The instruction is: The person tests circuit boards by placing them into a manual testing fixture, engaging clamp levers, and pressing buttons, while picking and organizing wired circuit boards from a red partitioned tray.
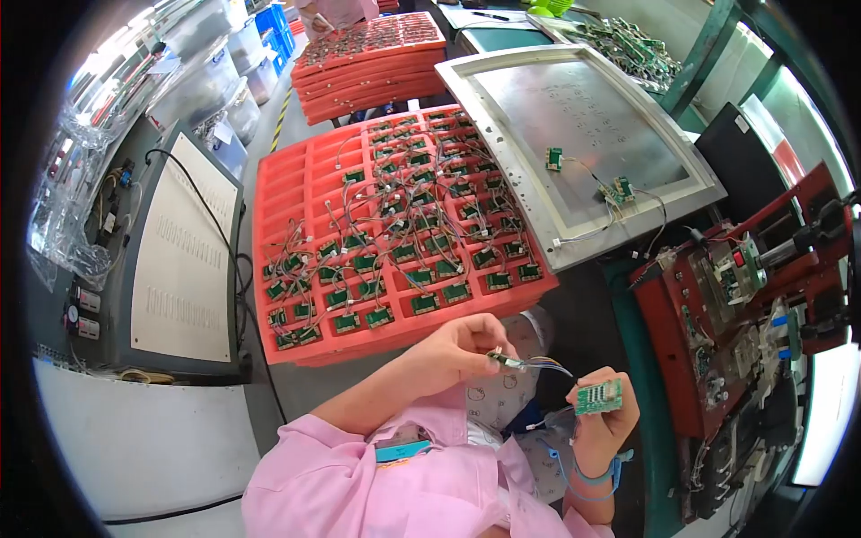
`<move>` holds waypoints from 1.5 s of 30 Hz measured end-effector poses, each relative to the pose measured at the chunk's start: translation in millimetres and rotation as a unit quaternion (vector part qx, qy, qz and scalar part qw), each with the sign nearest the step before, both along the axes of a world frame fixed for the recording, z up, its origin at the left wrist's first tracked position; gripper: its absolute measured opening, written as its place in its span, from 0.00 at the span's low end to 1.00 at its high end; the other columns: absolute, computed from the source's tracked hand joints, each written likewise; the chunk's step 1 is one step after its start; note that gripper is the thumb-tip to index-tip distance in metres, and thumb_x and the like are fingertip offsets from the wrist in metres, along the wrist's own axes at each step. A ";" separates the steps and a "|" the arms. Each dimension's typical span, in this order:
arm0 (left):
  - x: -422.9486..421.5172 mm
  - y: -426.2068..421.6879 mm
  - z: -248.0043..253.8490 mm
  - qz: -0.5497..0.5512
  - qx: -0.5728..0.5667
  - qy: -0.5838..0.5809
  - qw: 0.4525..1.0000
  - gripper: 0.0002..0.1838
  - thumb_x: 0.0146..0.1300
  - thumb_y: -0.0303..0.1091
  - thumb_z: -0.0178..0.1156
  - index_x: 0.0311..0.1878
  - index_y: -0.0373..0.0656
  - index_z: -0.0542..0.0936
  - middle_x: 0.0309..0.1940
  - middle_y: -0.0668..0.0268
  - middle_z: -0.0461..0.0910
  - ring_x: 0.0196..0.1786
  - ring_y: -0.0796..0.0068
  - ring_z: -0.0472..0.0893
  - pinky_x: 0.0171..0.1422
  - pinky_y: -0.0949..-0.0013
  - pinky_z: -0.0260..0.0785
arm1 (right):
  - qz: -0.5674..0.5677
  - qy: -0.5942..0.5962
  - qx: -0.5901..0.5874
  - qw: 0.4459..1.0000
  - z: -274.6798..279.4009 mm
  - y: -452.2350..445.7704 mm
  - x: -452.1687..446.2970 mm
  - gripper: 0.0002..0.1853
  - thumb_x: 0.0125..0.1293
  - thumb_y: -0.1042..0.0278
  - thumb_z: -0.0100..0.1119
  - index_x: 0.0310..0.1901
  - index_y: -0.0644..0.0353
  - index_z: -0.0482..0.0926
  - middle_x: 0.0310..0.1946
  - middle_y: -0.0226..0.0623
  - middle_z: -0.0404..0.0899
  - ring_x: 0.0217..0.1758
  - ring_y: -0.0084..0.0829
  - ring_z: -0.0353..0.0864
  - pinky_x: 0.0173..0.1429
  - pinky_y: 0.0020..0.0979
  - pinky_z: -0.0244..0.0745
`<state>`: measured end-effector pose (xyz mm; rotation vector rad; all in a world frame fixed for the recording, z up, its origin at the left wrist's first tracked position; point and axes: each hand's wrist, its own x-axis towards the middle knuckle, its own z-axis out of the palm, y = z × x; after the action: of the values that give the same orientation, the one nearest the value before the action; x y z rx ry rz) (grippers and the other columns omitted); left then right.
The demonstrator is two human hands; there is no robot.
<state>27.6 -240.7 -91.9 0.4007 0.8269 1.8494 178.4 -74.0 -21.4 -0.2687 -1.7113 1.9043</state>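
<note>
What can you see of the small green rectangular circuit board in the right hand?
Small green rectangular circuit board: flat and thin, broad face to the camera, with pale marks in rows across it. Held up off any surface in the bare right hand, fingers around its edges. Thin multicoloured wires run from the bare left hand towards it; can't tell whether they join this board. Fine print unreadable.

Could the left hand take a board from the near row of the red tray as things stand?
Probably not right away: the left hand is pinching a small wired part, though the near-row boards in the red tray look close and unobstructed.
</note>
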 end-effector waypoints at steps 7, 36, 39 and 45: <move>-27.0 -37.3 33.8 0.185 -0.061 0.095 0.976 0.09 0.64 0.22 0.59 0.48 0.41 0.78 0.40 0.62 0.82 0.41 0.72 0.83 0.45 0.73 0.77 | 0.050 -0.093 0.110 0.988 -1.9 -7.2 -4.9 0.12 0.52 0.85 0.56 0.39 0.64 0.82 0.32 0.31 0.74 0.26 0.19 0.61 0.31 0.20 0.55; -279.0 -181.9 45.8 0.483 -0.276 0.131 0.821 0.14 0.63 0.30 0.61 0.52 0.39 0.78 0.34 0.63 0.83 0.31 0.73 0.80 0.38 0.71 0.77 | -0.006 -0.151 -0.009 0.988 -9.0 8.3 6.8 0.10 0.59 0.86 0.54 0.40 0.63 0.80 0.29 0.26 0.75 0.27 0.15 0.61 0.31 0.17 0.55; -285.1 -182.0 30.8 0.463 -0.344 0.150 0.803 0.14 0.62 0.32 0.62 0.50 0.39 0.79 0.33 0.62 0.83 0.29 0.72 0.80 0.37 0.69 0.77 | -0.004 -0.154 -0.013 0.988 -9.2 6.7 6.3 0.10 0.59 0.86 0.54 0.40 0.63 0.80 0.29 0.26 0.75 0.27 0.15 0.61 0.32 0.17 0.55; -325.5 -197.7 -11.5 0.394 -0.449 0.236 0.766 0.09 0.60 0.33 0.63 0.42 0.39 0.83 0.31 0.60 0.84 0.27 0.70 0.81 0.36 0.68 0.76 | 0.001 -0.149 -0.003 0.989 -12.5 5.3 4.7 0.10 0.59 0.86 0.54 0.39 0.63 0.80 0.29 0.26 0.75 0.27 0.15 0.61 0.32 0.17 0.56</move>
<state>-297.8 -438.4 -103.4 -0.1682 2.3739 1.7834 183.0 -68.6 -34.0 -0.5801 -1.8938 1.9480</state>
